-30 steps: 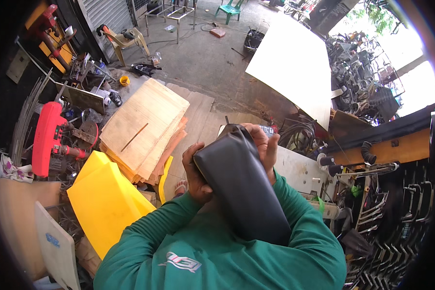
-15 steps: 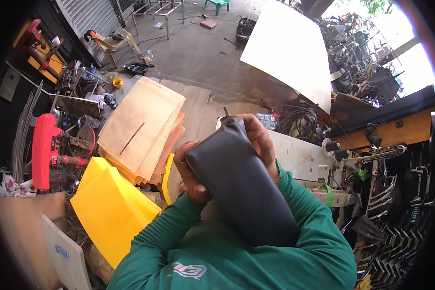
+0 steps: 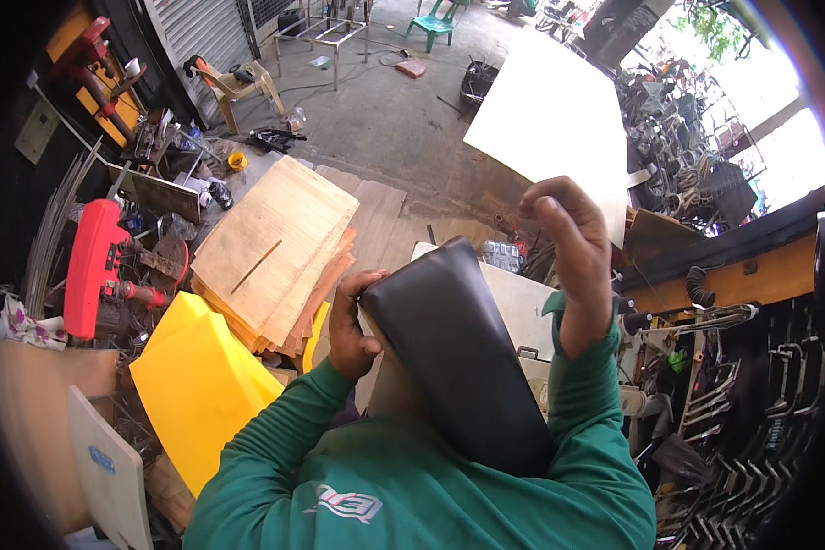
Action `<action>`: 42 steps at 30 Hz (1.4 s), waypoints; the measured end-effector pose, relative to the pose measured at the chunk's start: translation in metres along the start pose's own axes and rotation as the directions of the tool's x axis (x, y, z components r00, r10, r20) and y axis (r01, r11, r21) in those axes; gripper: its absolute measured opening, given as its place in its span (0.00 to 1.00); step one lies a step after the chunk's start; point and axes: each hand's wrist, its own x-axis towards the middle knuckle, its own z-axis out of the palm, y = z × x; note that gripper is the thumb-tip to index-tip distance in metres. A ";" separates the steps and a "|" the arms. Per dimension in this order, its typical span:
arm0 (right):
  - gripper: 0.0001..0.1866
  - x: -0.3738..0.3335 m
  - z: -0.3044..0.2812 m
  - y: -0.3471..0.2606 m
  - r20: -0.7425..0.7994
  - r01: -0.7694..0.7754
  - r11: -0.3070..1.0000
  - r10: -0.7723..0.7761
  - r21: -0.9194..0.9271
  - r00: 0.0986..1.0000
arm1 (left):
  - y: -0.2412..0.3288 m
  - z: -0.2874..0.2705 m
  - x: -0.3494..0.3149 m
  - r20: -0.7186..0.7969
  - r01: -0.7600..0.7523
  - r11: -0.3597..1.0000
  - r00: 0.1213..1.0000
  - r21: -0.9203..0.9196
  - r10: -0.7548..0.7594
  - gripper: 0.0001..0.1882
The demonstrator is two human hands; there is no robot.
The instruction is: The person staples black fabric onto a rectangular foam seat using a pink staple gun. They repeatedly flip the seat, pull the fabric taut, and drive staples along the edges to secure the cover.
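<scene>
A long black padded seat, smooth and vinyl-like, lies slanted against my chest with its narrower end away from me. My left hand grips its far left edge, thumb on the near side and fingers at the corner. To the right of the seat, my right hand is raised in the air, apart from it. Its fingers curl in toward the thumb, and whatever they may hold is hidden. The seat's underside cannot be seen.
Left of me are stacked tan sheets and a folded yellow sheet. A red machine stands farther left. A pale board lies beyond the seat; a large white panel stands behind it. Tools hang at right.
My right hand has let go of the seat's far end and lifted up to the right. The puckered covering there now looks smooth. My left hand keeps its hold.
</scene>
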 end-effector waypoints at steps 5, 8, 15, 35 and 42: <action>0.35 -0.011 0.048 -0.010 0.332 0.004 0.930 0.127 -0.368 0.935 | -0.016 0.000 0.004 0.058 0.022 0.992 0.998 0.121 -0.029 0.63; 0.42 -0.017 0.055 0.025 0.342 -0.160 0.961 0.232 -0.227 0.911 | -0.026 0.003 0.020 0.133 0.102 0.989 0.984 0.110 -0.116 0.61; 0.38 -0.021 -0.004 0.052 0.128 -0.285 0.862 0.367 -0.419 0.921 | -0.037 0.020 0.040 0.246 0.192 0.981 0.950 0.025 -0.192 0.48; 0.64 -0.080 -0.050 0.014 0.102 -0.409 0.682 0.576 -0.607 0.811 | -0.142 -0.023 0.080 0.784 0.541 0.835 0.472 0.105 -0.404 0.60; 0.57 -0.099 0.009 0.133 0.257 -0.599 0.656 0.744 -0.459 0.617 | -0.143 -0.126 -0.009 0.643 0.762 0.585 0.305 0.277 -0.702 0.57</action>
